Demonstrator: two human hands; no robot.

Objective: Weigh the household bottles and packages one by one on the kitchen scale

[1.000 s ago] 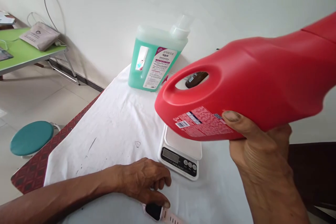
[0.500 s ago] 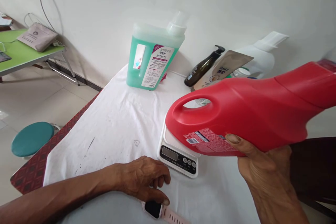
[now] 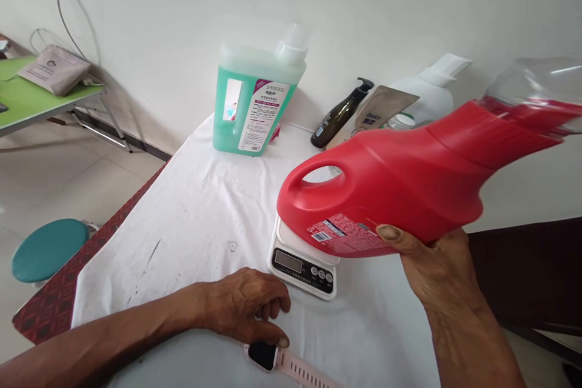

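Observation:
My right hand [image 3: 431, 267] grips a big red jug [image 3: 400, 182] from below. The jug lies tilted on its side in the air, its handle end just over a small white kitchen scale [image 3: 302, 260], its clear cap up at the right. My left hand [image 3: 248, 312] rests on the white cloth [image 3: 195, 224] in front of the scale, fingers curled, thumb touching a pink-strapped smartwatch [image 3: 273, 359].
A green liquid jug [image 3: 254, 100] stands at the table's far end. Beside it lean a dark pump bottle [image 3: 339, 114], a tan pouch [image 3: 379, 110] and a white jug [image 3: 431, 94]. A teal stool [image 3: 48, 242] and a green table [image 3: 27, 97] are at left.
The red jug has come down and to the right, from high above the scale to just over its platform. My left hand has stayed on the watch.

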